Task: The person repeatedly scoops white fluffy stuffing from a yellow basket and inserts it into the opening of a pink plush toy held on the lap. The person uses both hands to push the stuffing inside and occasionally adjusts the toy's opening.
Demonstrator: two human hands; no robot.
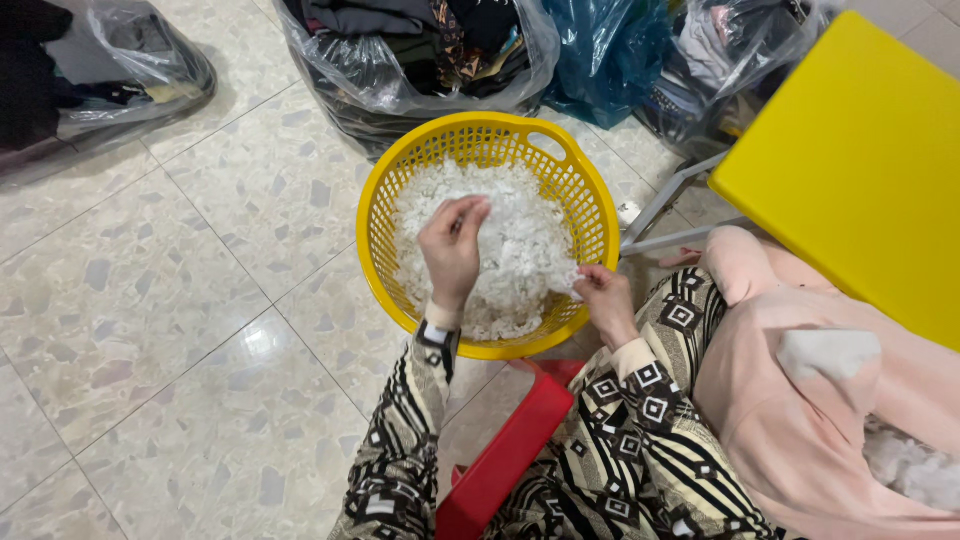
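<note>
A round yellow plastic basket point(586, 196) stands on the tiled floor, filled with white fluffy stuffing point(520, 235). My left hand point(451, 250) reaches into the basket, its fingers pinched on a tuft of the stuffing. My right hand point(605, 300) rests at the basket's near right rim and grips a strand of the same white stuffing. A pink soft fabric piece point(800, 420) lies on my lap at the right, with white stuffing point(915, 465) showing from its opening.
A red plastic stool point(505, 455) is under me. A yellow table point(860, 160) with grey metal legs stands at the right. Several plastic bags of clothes point(420, 50) line the far side, another bag point(110, 70) at the far left. The floor is speckled tiles point(150, 300).
</note>
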